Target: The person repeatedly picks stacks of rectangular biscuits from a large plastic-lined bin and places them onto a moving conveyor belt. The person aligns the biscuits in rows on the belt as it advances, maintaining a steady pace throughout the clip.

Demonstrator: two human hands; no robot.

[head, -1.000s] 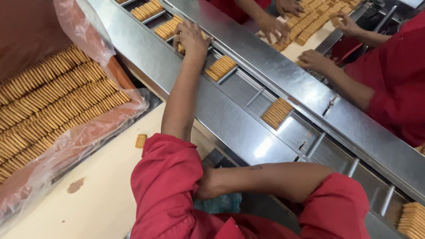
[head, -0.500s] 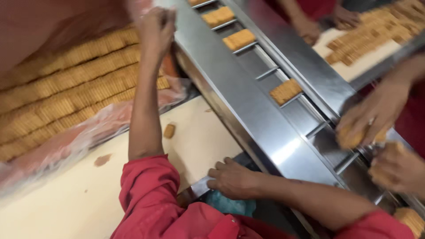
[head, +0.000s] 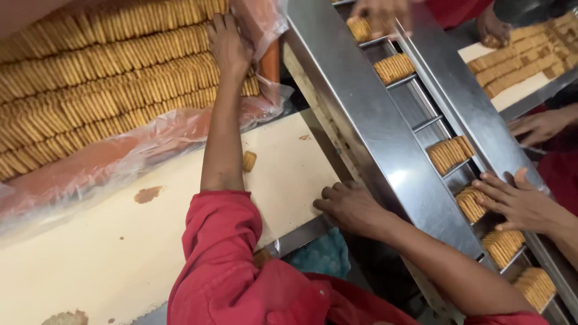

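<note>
My left hand (head: 229,42) is stretched out over the rows of biscuits (head: 108,90) packed on edge in the plastic-lined crate (head: 120,162). The fingers are bent down onto the top of one row near the crate's right end, touching the biscuits; I cannot tell whether any are actually gripped. The loose clear plastic liner (head: 265,18) bunches up just beside that hand, on the side toward the steel conveyor (head: 361,120).

My right hand (head: 352,207) rests flat and slack, holding nothing, on the edge of the cream worktop (head: 120,253) where it meets the conveyor's steel side wall. A single biscuit (head: 248,160) lies alone on the worktop between the crate and my right hand, close beside my left forearm. A brown stain (head: 147,194) marks the worktop nearer the crate.

Inside the conveyor, small stacks of biscuits (head: 394,67) sit in separate pockets divided by thin bars. Across the conveyor from me, another person's hand (head: 518,201) lies spread over one stack in a pocket, and other hands show farther along it. Beyond the conveyor lies a tray of more biscuits (head: 518,66) in rows. A blue-green cloth (head: 325,256) shows below the worktop's edge, beneath my right wrist.
</note>
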